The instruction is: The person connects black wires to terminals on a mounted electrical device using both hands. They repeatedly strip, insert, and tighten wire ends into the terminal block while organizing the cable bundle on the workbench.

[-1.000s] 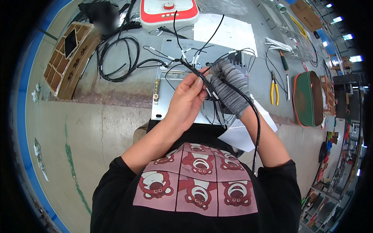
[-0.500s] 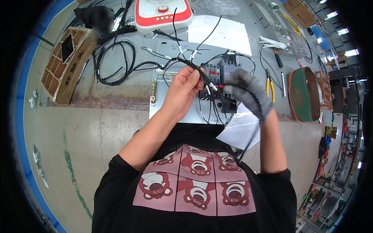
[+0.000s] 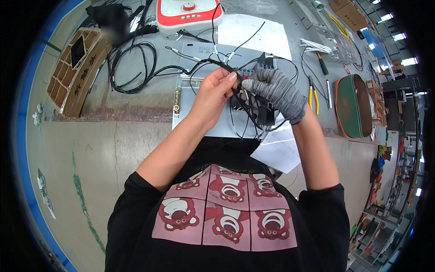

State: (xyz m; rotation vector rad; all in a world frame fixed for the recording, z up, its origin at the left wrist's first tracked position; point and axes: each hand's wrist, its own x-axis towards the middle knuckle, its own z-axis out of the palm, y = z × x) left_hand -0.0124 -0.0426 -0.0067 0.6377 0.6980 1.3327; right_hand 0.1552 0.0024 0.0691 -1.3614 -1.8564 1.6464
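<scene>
A bundle of black wires (image 3: 213, 60) with white marker sleeves runs above a grey metal mounting plate (image 3: 183, 106). My bare left hand (image 3: 215, 93) pinches this bundle between thumb and fingers. My right hand (image 3: 274, 93), in a grey knitted glove, is closed against the same bundle just right of the left thumb; its fingertips are partly hidden, and what exactly they grip there is hard to make out. Behind the glove, black electrical contactors (image 3: 267, 115) sit on the plate, largely covered. Loose wire ends hang below my hands toward the plate's near edge.
A compartmented cardboard box (image 3: 74, 75) stands at left, beside coiled black cable (image 3: 131, 90). A white-and-red appliance (image 3: 188, 22) and paper (image 3: 272, 41) lie at the back. To the right are yellow-handled pliers (image 3: 313, 97), a screwdriver (image 3: 322, 64) and a green bin (image 3: 349, 109).
My gloved right hand has moved left from beside the contactors to the wire bundle, next to my left hand. The long wire that trailed down from it now curves near the plate.
</scene>
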